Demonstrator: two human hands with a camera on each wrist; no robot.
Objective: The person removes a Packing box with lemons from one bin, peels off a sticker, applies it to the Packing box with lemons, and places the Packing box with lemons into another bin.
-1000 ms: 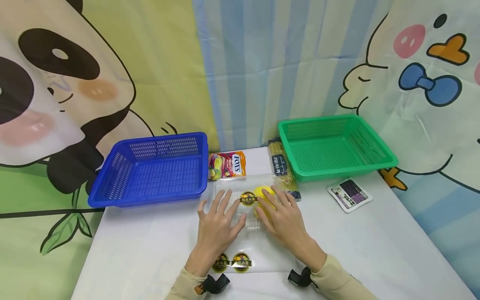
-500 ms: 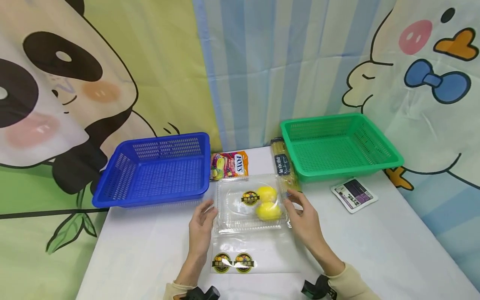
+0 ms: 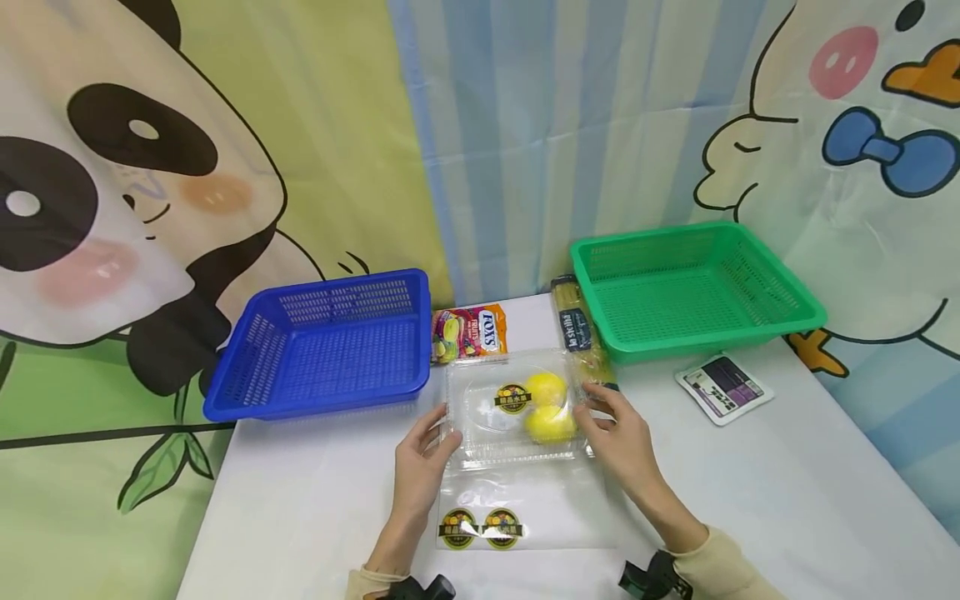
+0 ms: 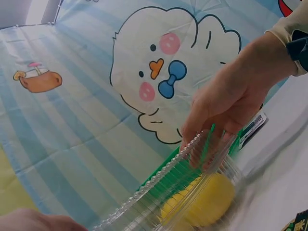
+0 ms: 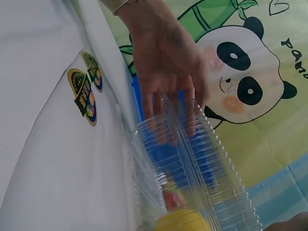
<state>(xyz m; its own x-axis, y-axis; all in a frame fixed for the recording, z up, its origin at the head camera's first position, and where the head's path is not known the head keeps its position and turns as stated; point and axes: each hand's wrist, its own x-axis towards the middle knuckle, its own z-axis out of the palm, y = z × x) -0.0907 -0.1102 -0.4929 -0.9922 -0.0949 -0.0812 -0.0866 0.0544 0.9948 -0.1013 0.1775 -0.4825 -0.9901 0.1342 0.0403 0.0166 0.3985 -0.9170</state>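
A clear plastic clamshell box (image 3: 480, 425) with two yellow lemons (image 3: 551, 425) in its right part lies in the middle of the head view. Its lid is down and bears a round black-and-gold sticker (image 3: 513, 398). My left hand (image 3: 422, 467) grips the box's left side, thumb above and fingers at the edge; the right wrist view shows this hand (image 5: 166, 72) through the clear plastic. On the opposite side my right hand (image 3: 622, 437) holds the box edge between thumb and fingers, also visible in the left wrist view.
A clear sheet (image 3: 555, 508) with two more stickers (image 3: 480, 529) lies in front of the box. Behind stand a blue basket (image 3: 337, 400) and a green basket (image 3: 697, 333), with a candy bag (image 3: 471, 332) and a pasta pack (image 3: 577, 329) between. A white packet (image 3: 723, 389) lies right.
Both hands have left the lid, where they pressed around the sticker, and moved outward to the box's two sides. They now hold it there. The head view has shifted slightly.
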